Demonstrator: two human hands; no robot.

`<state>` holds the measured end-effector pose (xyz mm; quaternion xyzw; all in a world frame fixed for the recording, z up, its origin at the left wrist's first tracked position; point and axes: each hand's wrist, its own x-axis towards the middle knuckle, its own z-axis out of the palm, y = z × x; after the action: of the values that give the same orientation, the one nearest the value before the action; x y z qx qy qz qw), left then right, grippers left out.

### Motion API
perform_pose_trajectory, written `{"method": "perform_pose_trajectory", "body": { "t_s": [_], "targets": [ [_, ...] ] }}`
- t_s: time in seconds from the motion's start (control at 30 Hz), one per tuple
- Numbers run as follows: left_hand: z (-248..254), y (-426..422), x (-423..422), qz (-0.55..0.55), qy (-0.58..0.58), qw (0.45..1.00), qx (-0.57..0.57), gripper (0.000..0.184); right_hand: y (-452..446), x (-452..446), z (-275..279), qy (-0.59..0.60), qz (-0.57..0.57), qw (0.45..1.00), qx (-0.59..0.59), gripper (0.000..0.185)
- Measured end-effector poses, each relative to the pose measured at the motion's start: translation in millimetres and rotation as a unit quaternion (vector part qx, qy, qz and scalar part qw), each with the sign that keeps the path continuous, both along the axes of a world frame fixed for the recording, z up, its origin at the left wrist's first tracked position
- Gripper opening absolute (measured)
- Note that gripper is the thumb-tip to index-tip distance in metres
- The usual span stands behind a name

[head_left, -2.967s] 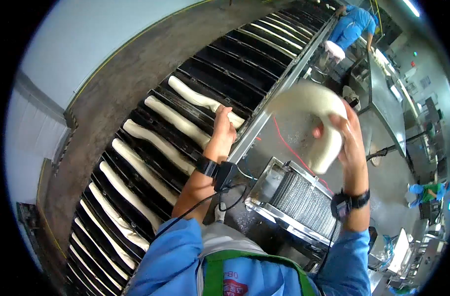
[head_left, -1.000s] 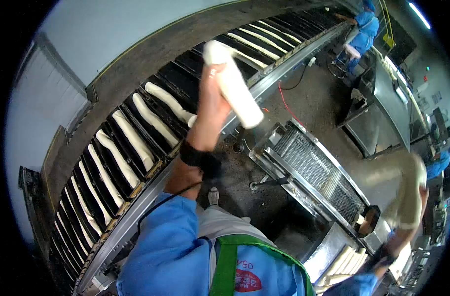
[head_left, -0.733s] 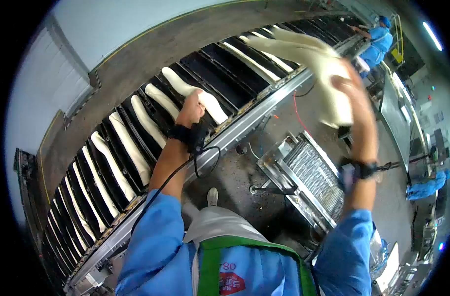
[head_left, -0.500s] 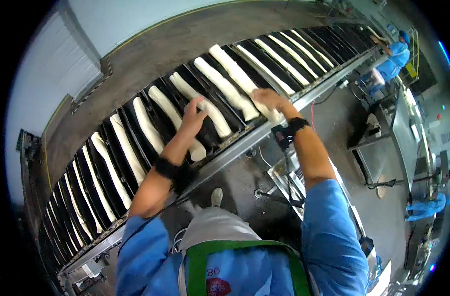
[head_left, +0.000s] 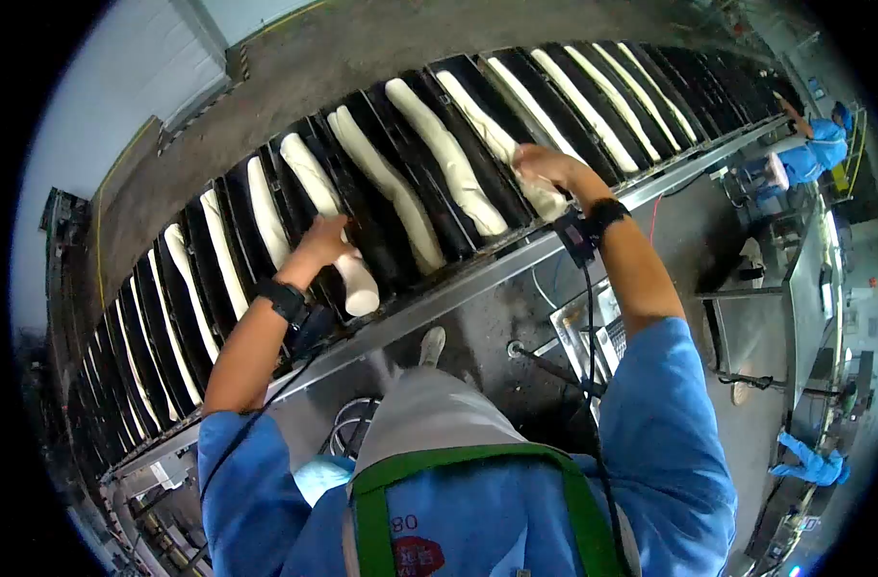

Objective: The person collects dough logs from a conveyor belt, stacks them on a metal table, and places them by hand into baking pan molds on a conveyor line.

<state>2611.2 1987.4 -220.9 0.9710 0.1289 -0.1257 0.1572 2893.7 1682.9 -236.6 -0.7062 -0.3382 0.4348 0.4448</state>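
Observation:
Long white dough rolls lie side by side in the black troughs of a conveyor (head_left: 516, 252). My left hand (head_left: 321, 245) is closed over the middle of one dough roll (head_left: 360, 291), whose thick near end sticks out toward me. Over to the right, my right hand (head_left: 551, 168) grips another dough roll (head_left: 472, 108) close to its near end, with fingertips partly hidden. Between my hands are two untouched rolls, a bent one (head_left: 391, 183) and a straighter one (head_left: 448, 159). Both wrists wear black bands with a small device attached.
A metal rail (head_left: 429, 293) edges the conveyor on my side. Below it stands a metal frame (head_left: 593, 327), and a black cable hangs near my right arm. A co-worker in blue (head_left: 812, 152) reaches to the conveyor's far right end; another person (head_left: 812, 462) is lower right.
My left hand has moved left from one dough roll to the neighbouring roll. My right hand stays at the near end of its roll. The view has shifted slightly.

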Motion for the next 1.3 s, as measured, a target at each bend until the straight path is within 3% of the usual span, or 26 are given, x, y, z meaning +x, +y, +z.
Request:
{"method": "perform_pose_trajectory", "body": {
  "t_s": [0.13, 0.23, 0.3, 0.33, 0.37, 0.4, 0.43, 0.47, 0.5, 0.53, 0.6, 0.63, 0.67, 0.73, 0.77, 0.8, 0.83, 0.87, 0.9, 0.97, 1.03, 1.07, 1.13, 1.17, 1.2, 1.3],
  "targets": [
    [11.1, -4.9, 8.6, 0.025, -0.017, 0.998, 0.052, 0.030, 28.9, 1.2, -19.1, -0.333, -0.004, 0.943, 0.012, 0.012],
    [5.7, -14.5, 3.5, 0.048, -0.043, 0.994, 0.090, 0.028, 17.9, -19.6, -16.8, -0.403, -0.002, 0.914, -0.042, 0.019],
    [-3.9, -20.0, -7.5, 0.062, -0.059, 0.989, 0.119, 0.029, 3.9, -34.4, 8.6, -0.353, 0.076, 0.922, -0.141, 0.041],
    [4.5, -29.1, -20.6, 0.039, -0.065, 0.995, 0.067, 0.035, -7.3, -36.7, 11.6, -0.297, 0.110, 0.930, -0.187, 0.048],
    [10.1, -38.7, -32.8, -0.045, -0.102, 0.992, 0.066, 0.043, -21.7, -44.7, 20.3, -0.281, 0.137, 0.935, -0.168, 0.046],
    [2.5, -34.8, -49.7, -0.061, -0.046, 0.996, 0.036, 0.056, -37.3, -49.4, 10.2, -0.213, 0.099, 0.968, -0.084, 0.038],
    [64.6, -80.4, -31.8, 0.123, 0.203, 0.965, -0.108, 0.062, -49.0, -56.6, 11.9, -0.300, 0.088, 0.948, -0.063, 0.031],
    [59.2, -79.0, -40.4, 0.084, 0.194, 0.969, -0.126, 0.065, -61.9, -64.6, 13.3, -0.380, 0.048, 0.924, 0.017, 0.029],
    [36.3, -63.5, -49.2, 0.138, 0.186, 0.954, -0.190, 0.066, -72.4, -68.3, 14.1, -0.391, 0.031, 0.917, 0.078, 0.028],
    [11.7, -57.5, -57.7, -0.038, 0.041, 0.998, 0.014, 0.067, -86.6, -69.0, 17.7, -0.366, 0.008, 0.922, 0.125, 0.029],
    [2.2, -71.5, -54.8, 0.033, 0.052, 0.997, 0.056, 0.065, -128.5, -72.3, 24.2, -0.355, -0.071, 0.926, 0.109, 0.030],
    [27.8, -99.1, -43.9, 0.057, 0.055, 0.994, 0.079, 0.065, -151.9, -71.3, 21.9, -0.325, -0.093, 0.937, 0.093, 0.030],
    [18.3, -78.2, -58.0, -0.041, 0.033, 0.994, 0.096, 0.066, -178.1, -76.8, 20.0, -0.326, -0.132, 0.932, 0.084, 0.030],
    [35.2, -80.5, -29.4, 0.022, 0.159, 0.969, 0.189, 0.052, -243.5, -85.8, 10.4, -0.309, -0.210, 0.927, 0.026, 0.030],
    [58.8, -82.7, 4.7, -0.091, 0.208, 0.945, 0.236, 0.038, -283.6, -93.9, 7.3, -0.301, -0.252, 0.919, -0.043, 0.028],
    [77.7, -105.1, 42.3, -0.039, 0.186, 0.951, 0.245, 0.029, -320.1, -106.3, 14.5, -0.288, -0.291, 0.908, -0.093, 0.028],
    [102.2, -132.7, 53.3, -0.064, 0.059, 0.967, 0.241, 0.026, -342.0, -153.3, 21.3, -0.268, -0.336, 0.891, -0.144, 0.029],
    [120.2, -178.3, 89.3, -0.092, 0.050, 0.973, 0.204, 0.027, -375.5, -167.0, 5.8, -0.242, -0.384, 0.871, -0.186, 0.029],
    [133.1, -224.2, 122.3, -0.117, 0.041, 0.978, 0.169, 0.027, -406.3, -192.6, 0.5, -0.262, -0.413, 0.846, -0.214, 0.030],
    [108.5, -301.3, 165.6, -0.338, -0.071, 0.937, -0.051, 0.029, -453.4, -260.0, 0.8, -0.222, -0.512, 0.783, -0.275, 0.030],
    [93.2, -405.8, 177.9, -0.475, 0.007, 0.878, -0.058, 0.033, -484.6, -337.4, -5.9, -0.223, -0.590, 0.691, -0.354, 0.035],
    [74.7, -456.8, 182.0, -0.552, -0.014, 0.832, -0.061, 0.036, -487.8, -373.5, 17.5, -0.154, -0.637, 0.642, -0.398, 0.036],
    [39.0, -556.6, 168.9, -0.669, -0.031, 0.738, -0.077, 0.044, -509.9, -458.8, 17.6, -0.119, -0.708, 0.473, -0.511, 0.041],
    [23.3, -602.2, 167.0, -0.711, -0.033, 0.696, -0.089, 0.048, -524.7, -502.6, 6.7, -0.098, -0.716, 0.373, -0.582, 0.055],
    [18.5, -642.9, 155.7, -0.724, -0.052, 0.682, -0.085, 0.051, -535.2, -540.4, 14.1, -0.029, -0.736, 0.276, -0.618, 0.059],
    [-6.7, -734.4, 126.9, -0.746, -0.036, 0.660, -0.085, 0.059, -538.2, -643.2, 28.3, 0.020, -0.800, 0.069, -0.595, 0.053]
  ]
}}
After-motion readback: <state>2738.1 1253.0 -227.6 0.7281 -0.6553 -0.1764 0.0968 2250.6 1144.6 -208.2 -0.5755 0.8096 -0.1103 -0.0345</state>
